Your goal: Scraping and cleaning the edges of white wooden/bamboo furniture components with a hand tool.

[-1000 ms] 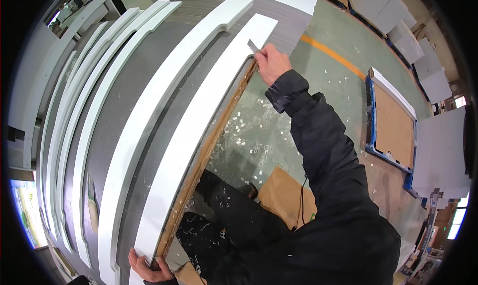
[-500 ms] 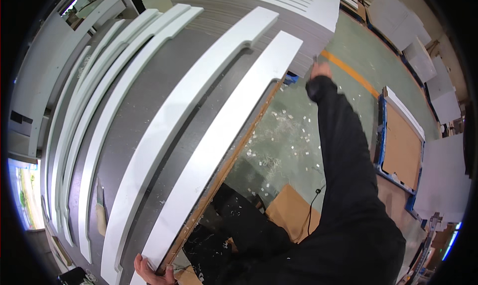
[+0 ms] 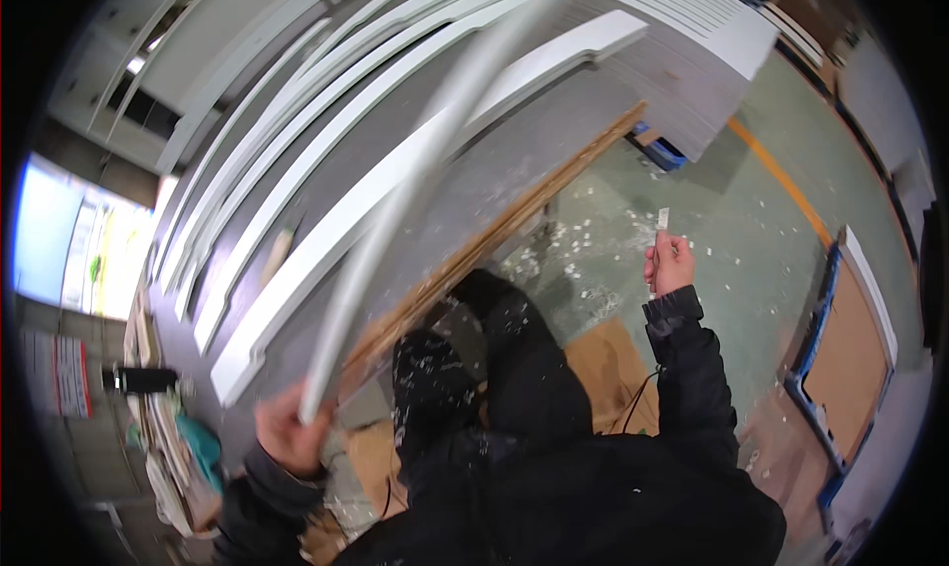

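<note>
My left hand [image 3: 294, 433] grips the near end of a long white board [image 3: 415, 185], which is lifted and tilted on edge, its far end running out of the top of the view. In my right hand [image 3: 670, 261], held out over the floor, a small flat whitish strip [image 3: 663, 217] is pinched upright; whether it is a blade or a scrap I cannot tell. Behind the raised board another white board with a curved edge [image 3: 336, 235] lies on the grey tabletop [image 3: 524, 151]. A tool with a pale handle [image 3: 277, 257] lies beside it.
Several more curved white boards [image 3: 297, 151] lie farther left on the table. Its brown edge [image 3: 494, 235] faces me. A tall stack of white panels [image 3: 682, 62] stands beyond. Cardboard [image 3: 608, 368] and white scraps lie on the floor; a blue-edged frame [image 3: 840, 358] stands right.
The nearest white board has come up off the table edge in my left hand and turned on edge. My right hand has drawn back from the far end toward me, and the view has shifted.
</note>
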The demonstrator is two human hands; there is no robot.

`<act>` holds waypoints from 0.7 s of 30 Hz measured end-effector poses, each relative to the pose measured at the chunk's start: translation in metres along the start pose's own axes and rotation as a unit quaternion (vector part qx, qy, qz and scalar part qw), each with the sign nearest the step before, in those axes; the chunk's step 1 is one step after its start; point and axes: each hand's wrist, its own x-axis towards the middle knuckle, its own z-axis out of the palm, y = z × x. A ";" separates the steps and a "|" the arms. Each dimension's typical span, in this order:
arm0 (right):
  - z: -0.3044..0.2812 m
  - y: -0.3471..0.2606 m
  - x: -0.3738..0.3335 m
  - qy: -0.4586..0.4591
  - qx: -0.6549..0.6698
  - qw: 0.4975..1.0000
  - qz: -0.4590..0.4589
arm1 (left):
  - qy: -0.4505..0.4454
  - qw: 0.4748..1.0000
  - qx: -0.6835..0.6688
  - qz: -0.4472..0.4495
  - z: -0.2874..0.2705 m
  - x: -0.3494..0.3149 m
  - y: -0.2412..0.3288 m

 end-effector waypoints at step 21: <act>0.196 -0.111 -0.196 -0.230 -0.240 0.788 -0.518 | 0.294 0.723 -0.621 0.076 -0.018 -0.053 -0.044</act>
